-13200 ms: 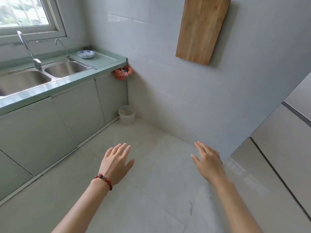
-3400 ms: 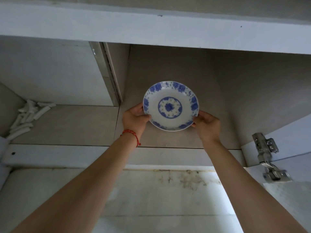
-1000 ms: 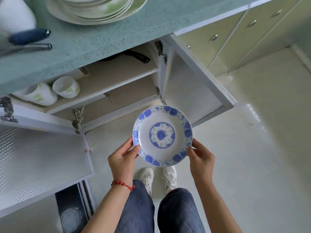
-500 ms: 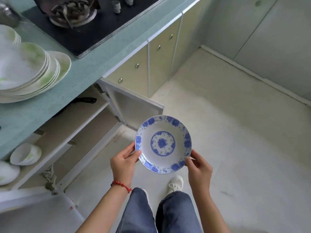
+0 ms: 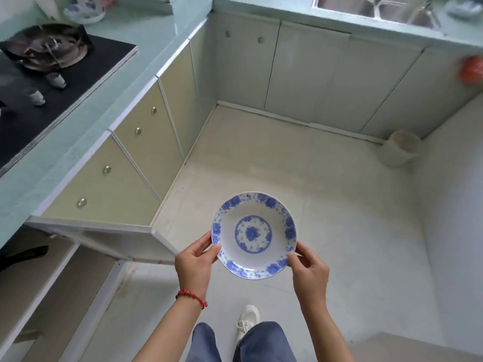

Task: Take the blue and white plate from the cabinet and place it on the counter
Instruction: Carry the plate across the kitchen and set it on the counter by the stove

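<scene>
I hold the blue and white plate level over the floor, in front of my body. My left hand grips its left rim and my right hand grips its right rim. The open cabinet it came out of lies at the lower left, its door swung out toward me. The pale green counter runs along the left side and turns across the top of the view.
A black gas hob sits in the left counter. Another blue and white dish rests on the far corner. A steel sink is at the top right. A small white bin stands on the floor by the right wall.
The view has swung right, away from the open cabinet, toward the corner and the sink counter. The plate stays held in both hands.
</scene>
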### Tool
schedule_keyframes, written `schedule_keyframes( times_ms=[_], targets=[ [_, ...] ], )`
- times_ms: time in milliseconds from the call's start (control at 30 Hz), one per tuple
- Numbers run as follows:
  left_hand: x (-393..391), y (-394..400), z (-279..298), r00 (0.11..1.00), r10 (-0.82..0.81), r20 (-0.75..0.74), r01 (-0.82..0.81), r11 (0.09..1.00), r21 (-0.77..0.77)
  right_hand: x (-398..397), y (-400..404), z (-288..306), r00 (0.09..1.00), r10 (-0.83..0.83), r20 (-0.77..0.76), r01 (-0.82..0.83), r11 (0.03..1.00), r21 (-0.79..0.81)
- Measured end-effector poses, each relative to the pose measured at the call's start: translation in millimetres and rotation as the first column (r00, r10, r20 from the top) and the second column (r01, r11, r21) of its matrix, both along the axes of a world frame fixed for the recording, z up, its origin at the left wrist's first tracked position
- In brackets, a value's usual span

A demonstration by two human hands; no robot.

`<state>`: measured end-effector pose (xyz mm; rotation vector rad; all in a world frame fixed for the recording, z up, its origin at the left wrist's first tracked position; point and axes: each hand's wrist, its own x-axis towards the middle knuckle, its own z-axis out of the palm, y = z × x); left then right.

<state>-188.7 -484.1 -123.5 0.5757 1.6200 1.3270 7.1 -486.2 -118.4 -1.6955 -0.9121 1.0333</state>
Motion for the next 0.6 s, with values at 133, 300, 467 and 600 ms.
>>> schedule_keyframes(
  times_ms=[133, 300, 467, 600],
  targets=[
    [33.4, 42.0, 8.7, 0.999, -0.04, -0.032, 0.041, 0.999, 0.025, 35.1, 35.7, 9.5, 1.0, -0.029, -0.002, 0.029, 0.999, 0.031],
    [66.1, 94.0, 18.4, 0.996, -0.079, -0.049, 0.081, 0.996, 0.04, 67.8, 77.4, 15.4, 0.998, -0.065, -0.012, 0.066, 0.997, 0.031],
    [85.7, 158.3, 16.6, 0.992, -0.114, -0.048, 0.116, 0.992, 0.043, 85.8, 132.8, 12.4, 0.993, -0.112, -0.022, 0.112, 0.993, 0.018],
    [100.4, 229.3, 11.8, 0.989, -0.145, -0.027, 0.146, 0.989, 0.038, 97.6, 197.0, 8.4, 0.987, -0.158, -0.019, 0.158, 0.987, 0.005]
  ],
)
